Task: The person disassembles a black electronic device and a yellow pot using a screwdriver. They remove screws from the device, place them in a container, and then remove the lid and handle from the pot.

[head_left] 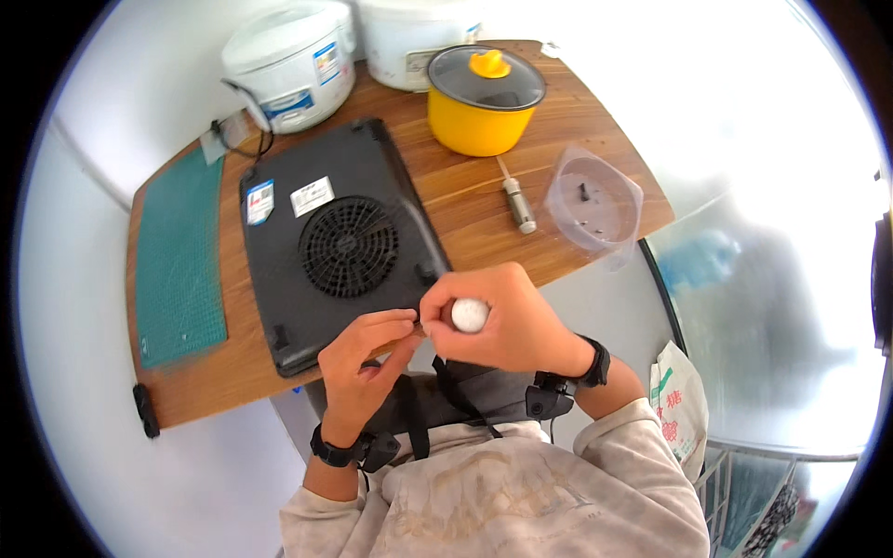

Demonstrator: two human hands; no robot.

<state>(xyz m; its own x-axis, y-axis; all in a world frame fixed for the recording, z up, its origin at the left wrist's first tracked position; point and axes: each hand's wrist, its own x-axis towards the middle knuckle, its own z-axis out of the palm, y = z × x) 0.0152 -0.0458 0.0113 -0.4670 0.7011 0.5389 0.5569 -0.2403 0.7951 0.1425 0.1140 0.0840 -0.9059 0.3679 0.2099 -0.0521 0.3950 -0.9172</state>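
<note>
A black induction cooker [279, 244] lies upside down on the wooden table, its round fan grille [349, 246] facing up. At its near right corner my right hand [507, 321] is closed around a thing with a white rounded end [470, 315], seen end-on. The rest of that thing is hidden in my fist, so its kind does not show. My left hand [365, 358] meets it there, thumb and fingers pinched together at the cooker's near edge. Whatever small piece those fingertips hold, if any, I cannot make out.
A screwdriver [518, 205] lies right of the cooker, beside a clear plastic tub [595, 200] with small dark parts. Behind stand a yellow pot [479, 121] and two white rice cookers [288, 65]. A green cutting mat [179, 260] covers the table's left side.
</note>
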